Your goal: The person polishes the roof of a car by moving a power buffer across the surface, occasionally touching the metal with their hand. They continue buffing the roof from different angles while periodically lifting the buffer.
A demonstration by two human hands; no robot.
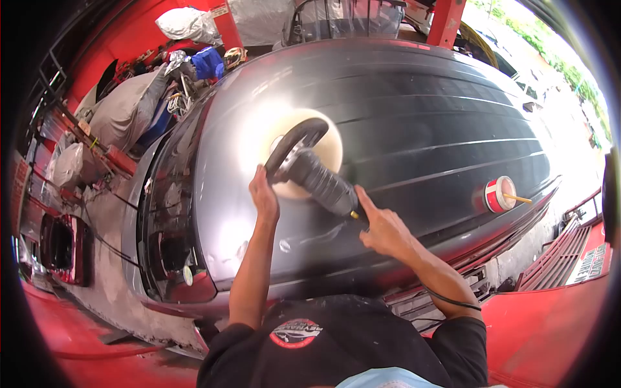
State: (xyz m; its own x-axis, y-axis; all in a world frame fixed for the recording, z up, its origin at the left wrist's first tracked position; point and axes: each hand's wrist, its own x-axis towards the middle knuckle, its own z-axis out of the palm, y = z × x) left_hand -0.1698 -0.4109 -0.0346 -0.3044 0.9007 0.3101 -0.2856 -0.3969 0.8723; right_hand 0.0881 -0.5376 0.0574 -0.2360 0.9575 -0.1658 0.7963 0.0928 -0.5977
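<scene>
A black polishing machine [318, 181] with a curved front handle and a wide cream pad [331, 143] rests on the dark grey roof [401, 129] of a vehicle. My left hand [265, 194] is closed on the lower end of the curved handle. Around the rear end of the machine's body my right hand [383, 223] is closed, with the index finger stretched along it. A cable runs over my right forearm. To the right on the roof sits a red and white tub [499, 194] with a stick in it.
The windshield [171, 213] lies left of the roof. Covered items [126, 110] and a blue bag [207, 63] are at the upper left. A red post [446, 22] rises behind the vehicle. A slatted red bench [550, 258] stands at the right.
</scene>
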